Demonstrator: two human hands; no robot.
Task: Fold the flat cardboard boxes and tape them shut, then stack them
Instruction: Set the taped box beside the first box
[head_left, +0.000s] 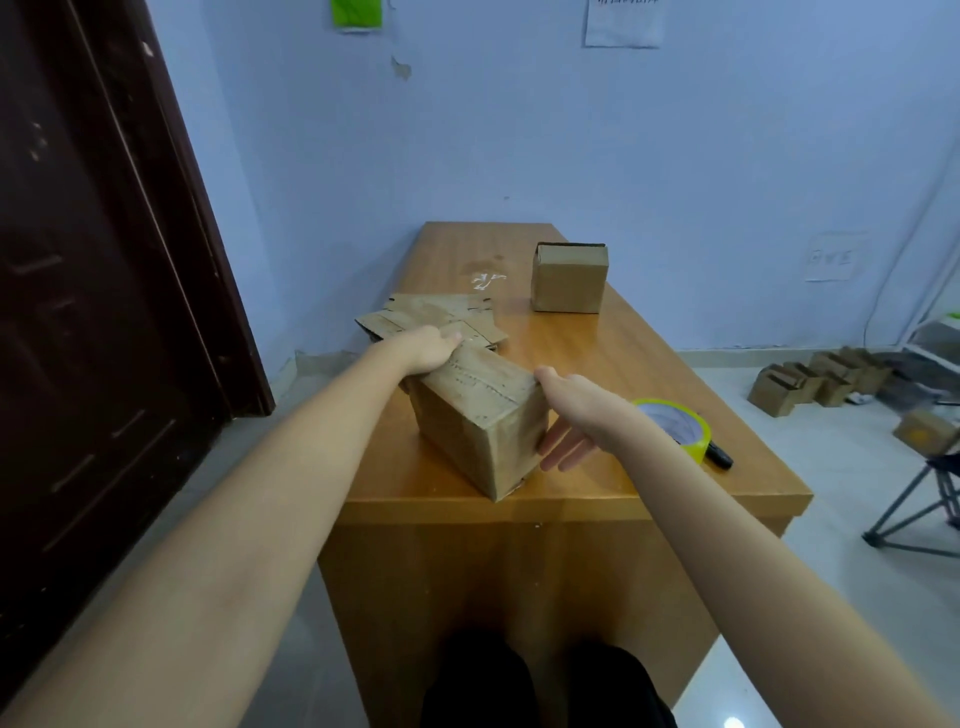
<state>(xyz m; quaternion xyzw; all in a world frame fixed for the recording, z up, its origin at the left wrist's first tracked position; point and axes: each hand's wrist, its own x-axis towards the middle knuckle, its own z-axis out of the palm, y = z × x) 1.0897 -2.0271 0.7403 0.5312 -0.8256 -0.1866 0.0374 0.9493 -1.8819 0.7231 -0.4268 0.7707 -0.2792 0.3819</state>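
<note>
On the wooden table (597, 353) by a pale blue wall (519, 130), the left hand (428, 348) presses and the right hand (569, 415), fingers straight, steadies the folded box (483, 421) near its front edge.

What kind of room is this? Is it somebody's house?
Probably a small office or packing room, not a home. There is a plain wooden desk, notices pinned on the bare blue wall, and a pile of small cardboard boxes on the floor.
</note>
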